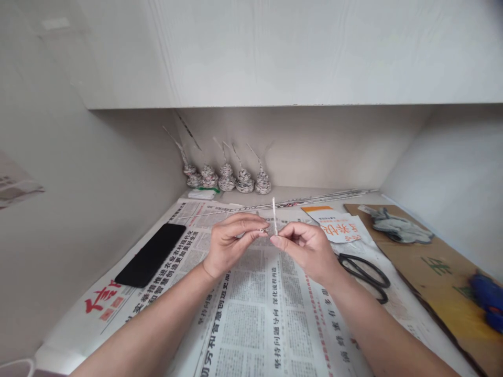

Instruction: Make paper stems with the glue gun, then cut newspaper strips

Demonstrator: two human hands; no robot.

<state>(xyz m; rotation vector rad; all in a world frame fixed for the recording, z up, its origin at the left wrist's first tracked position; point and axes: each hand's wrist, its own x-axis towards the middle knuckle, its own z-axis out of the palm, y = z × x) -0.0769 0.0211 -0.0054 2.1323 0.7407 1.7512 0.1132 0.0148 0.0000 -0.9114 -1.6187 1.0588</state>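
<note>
Over the middle of the newspaper point(255, 319) both hands are raised close together, fingertips nearly meeting. My right hand point(308, 248) is closed, thumb and index finger pinching a thin rolled paper stick point(274, 214) that points upright. My left hand point(236, 238) is also closed in a pinch, and a small whitish bit shows at its fingertips. Whether that bit belongs to the same stick, I cannot tell. Behind the hands, several long rolled paper sticks point(314, 199) lie across the table.
Several gourd-shaped woven paper pieces point(227, 178) stand along the back wall. A black phone-like slab point(151, 255) lies at left. Black-handled scissors point(365, 275), a printed paper point(334, 225), cardboard point(408, 262), and gloves point(401, 225) are at right. A cabinet point(275, 57) overhangs the back.
</note>
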